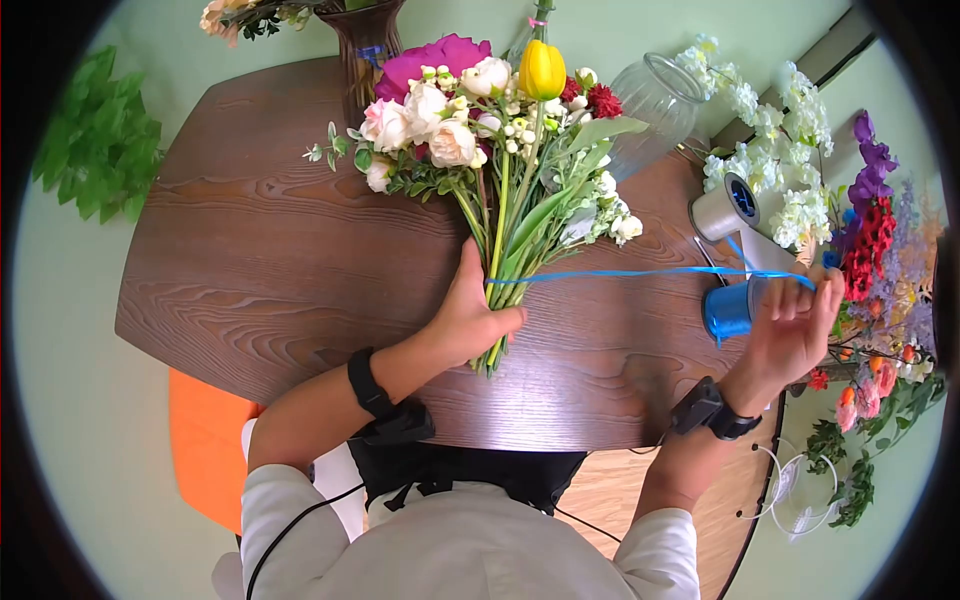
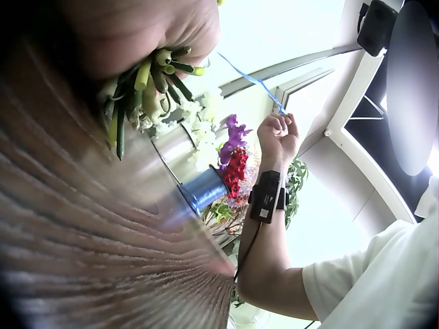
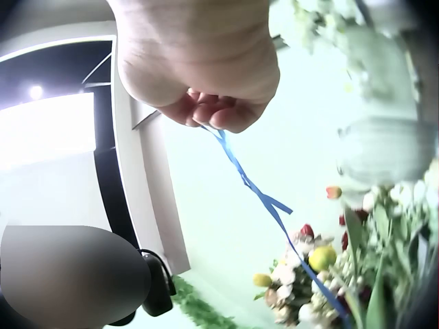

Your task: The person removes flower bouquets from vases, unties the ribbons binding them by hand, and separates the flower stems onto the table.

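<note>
A bouquet of white, pink, red and yellow flowers lies on the dark wooden table, heads pointing away from me. My left hand grips its green stems near the cut ends. A blue ribbon runs taut from the stems to my right hand, which pinches it above the table's right edge. The ribbon's blue spool stands just left of that hand.
A clear glass jar lies behind the bouquet. A grey tape roll sits near the spool. Loose white, purple and red flowers pile at the right. A dark vase stands at the back. An orange seat shows below left.
</note>
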`<control>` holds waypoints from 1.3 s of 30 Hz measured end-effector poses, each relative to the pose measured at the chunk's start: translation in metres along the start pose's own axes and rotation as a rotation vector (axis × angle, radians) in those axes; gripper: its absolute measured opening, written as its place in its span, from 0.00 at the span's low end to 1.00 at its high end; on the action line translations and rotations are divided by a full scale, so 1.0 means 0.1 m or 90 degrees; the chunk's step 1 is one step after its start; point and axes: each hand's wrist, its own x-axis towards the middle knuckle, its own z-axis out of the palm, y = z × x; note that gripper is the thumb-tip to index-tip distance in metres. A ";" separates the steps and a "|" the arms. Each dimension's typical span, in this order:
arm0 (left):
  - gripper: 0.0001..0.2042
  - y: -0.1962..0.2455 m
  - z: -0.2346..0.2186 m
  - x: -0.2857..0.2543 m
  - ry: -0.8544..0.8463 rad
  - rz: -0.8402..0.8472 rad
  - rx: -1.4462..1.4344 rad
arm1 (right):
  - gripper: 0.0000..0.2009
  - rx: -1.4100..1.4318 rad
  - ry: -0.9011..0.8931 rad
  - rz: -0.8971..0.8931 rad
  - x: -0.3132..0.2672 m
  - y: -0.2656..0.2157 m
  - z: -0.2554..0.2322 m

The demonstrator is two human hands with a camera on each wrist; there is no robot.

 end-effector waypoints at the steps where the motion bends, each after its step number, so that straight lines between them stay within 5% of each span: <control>1: 0.35 0.01 0.00 0.00 -0.001 0.001 -0.005 | 0.03 -0.067 0.057 -0.054 0.01 -0.10 -0.09; 5: 0.34 -0.01 -0.01 0.00 -0.013 0.001 -0.026 | 0.05 -0.323 0.259 -0.361 0.12 -0.45 -0.24; 8: 0.34 -0.01 -0.01 0.00 -0.008 -0.006 -0.013 | 0.05 -0.437 0.341 -0.390 0.16 -0.58 -0.20; 12: 0.32 -0.01 -0.01 0.01 -0.026 -0.010 -0.039 | 0.04 -0.492 0.207 -0.085 0.21 -0.21 -0.27; 14: 0.30 -0.01 -0.01 0.01 -0.017 -0.001 -0.031 | 0.04 -0.423 0.192 -0.046 0.27 -0.02 -0.36; 16: 0.29 0.01 -0.02 0.00 -0.006 -0.003 -0.025 | 0.05 -0.454 0.221 -0.092 0.38 0.04 -0.38; 18: 0.33 0.04 -0.01 -0.01 0.001 -0.054 -0.029 | 0.07 -0.626 0.317 -0.272 0.50 0.08 -0.35; 23: 0.32 0.02 -0.01 -0.01 -0.005 -0.040 -0.029 | 0.07 -0.675 0.397 -0.404 0.78 0.21 -0.56; 28: 0.32 0.04 0.00 -0.02 -0.010 -0.032 -0.025 | 0.07 -0.977 0.250 -0.227 0.80 0.28 -0.57; 30: 0.29 0.05 0.01 -0.01 0.005 -0.038 -0.031 | 0.09 -1.339 0.086 -0.536 0.77 0.34 -0.56; 31: 0.29 0.06 0.02 -0.01 0.005 -0.036 -0.030 | 0.10 -1.302 0.090 -0.558 0.67 0.37 -0.34; 33: 0.29 0.07 0.02 -0.01 0.006 -0.022 -0.044 | 0.10 -0.965 0.076 -0.183 0.32 0.49 0.01; 35: 0.29 0.07 0.03 -0.03 0.011 -0.022 -0.051 | 0.15 -0.869 -0.099 0.254 -0.02 0.56 0.35; 36: 0.29 0.08 0.04 -0.04 0.012 -0.023 -0.059 | 0.23 -0.843 -0.288 0.398 -0.12 0.66 0.37; 38: 0.29 0.03 0.01 -0.03 0.007 -0.012 -0.055 | 0.27 -0.644 -0.310 0.560 -0.48 1.09 0.26; 39: 0.29 0.00 0.00 -0.03 0.004 0.000 -0.055 | 0.26 -0.591 -0.285 0.522 -0.60 1.24 0.31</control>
